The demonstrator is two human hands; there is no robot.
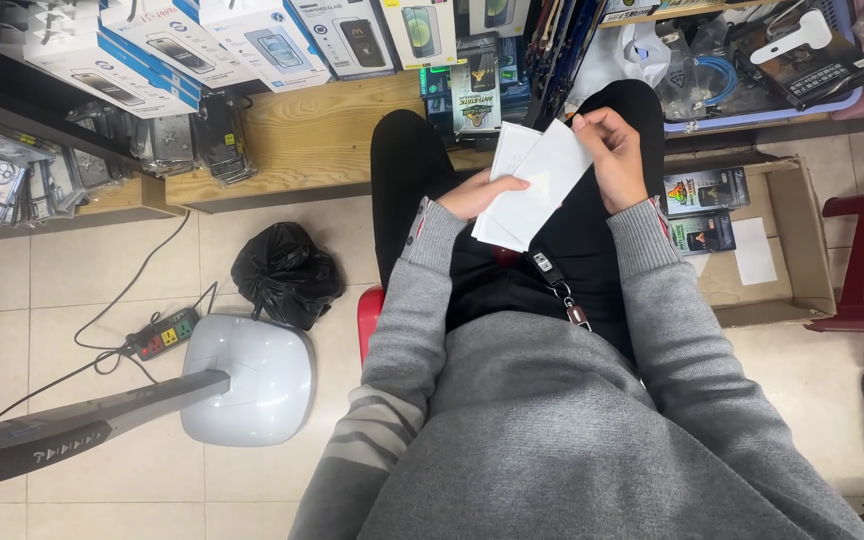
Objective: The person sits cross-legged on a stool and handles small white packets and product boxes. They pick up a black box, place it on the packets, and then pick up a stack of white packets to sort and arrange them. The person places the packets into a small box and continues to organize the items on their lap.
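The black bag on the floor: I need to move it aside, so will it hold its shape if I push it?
Probably not. The black bag looks like thin crumpled plastic, knotted at the top, so it should sag and slide rather than roll. It seems light for its size. It lies beside the power strip, whose cord might snag.

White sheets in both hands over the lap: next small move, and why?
Probably peel the top sheet clear with the right hand. The white sheets are fanned and overlapping; the right hand pinches an upper edge, while the left hand grips the stack's lower side. The open cardboard box sits beside the right arm.
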